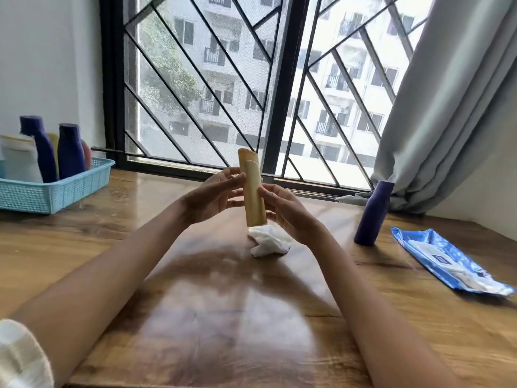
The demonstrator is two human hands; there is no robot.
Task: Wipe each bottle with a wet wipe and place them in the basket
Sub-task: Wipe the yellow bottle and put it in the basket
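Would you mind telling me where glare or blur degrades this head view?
Head view: bright window backlight leaves a broad glare patch on the glossy wooden table; the blue wet-wipe packet is smeared by motion blur; wide-angle distortion bends the grey curtain.

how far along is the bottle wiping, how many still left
Done: several bottles, two purple among them, stand in the blue basket. In hand: both hands, left and right, hold the tan bottle upright over the crumpled wipe. Left: this one, then the purple bottle on the table.
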